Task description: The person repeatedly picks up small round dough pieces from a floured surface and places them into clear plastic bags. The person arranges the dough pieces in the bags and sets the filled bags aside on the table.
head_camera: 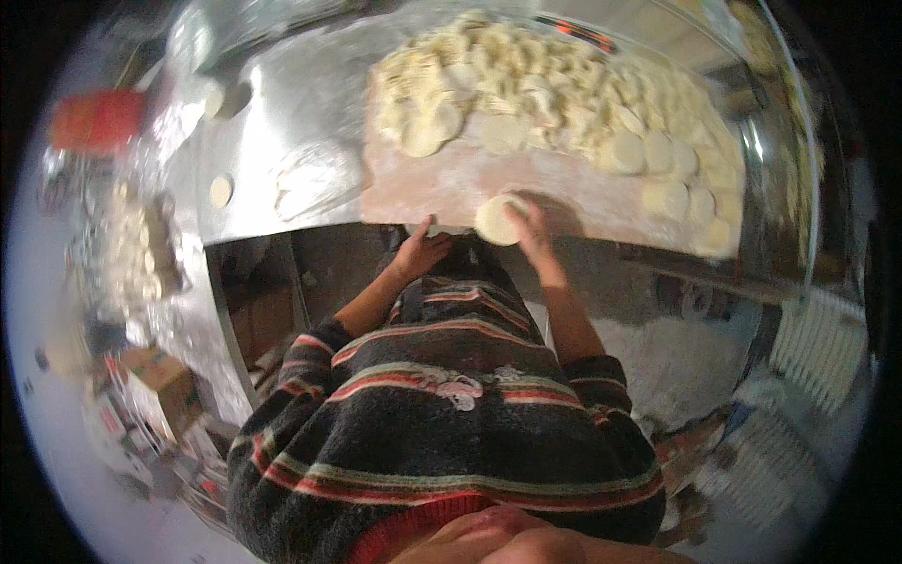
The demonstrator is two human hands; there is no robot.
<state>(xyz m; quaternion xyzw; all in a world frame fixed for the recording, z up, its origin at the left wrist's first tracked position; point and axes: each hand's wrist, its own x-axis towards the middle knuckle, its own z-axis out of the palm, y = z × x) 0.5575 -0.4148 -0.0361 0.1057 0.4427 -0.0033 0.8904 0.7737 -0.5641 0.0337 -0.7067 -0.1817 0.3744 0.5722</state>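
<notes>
A flat round disc of pale dough [497,221] is held by its right side in my right hand [533,229], over the front edge of a floured wooden board [437,180]. My left hand [421,252] is just off that same edge, thumb raised and apart from the fingers, with nothing visible in it. Between my hands a small gap separates it from the disc. Many dough pieces [493,56] are heaped along the back of the board. Overlapping dough rounds [627,153] lie toward its right end, and a single round [502,132] rests near the heap.
A shiny metal worktop [296,106] extends left of the board, bearing a crumpled clear plastic sheet [317,180] and a small dough round [221,191]. Farther left are a red object [97,121] and a cardboard box [161,388]. An orange-and-black tool [578,32] lies behind the heap.
</notes>
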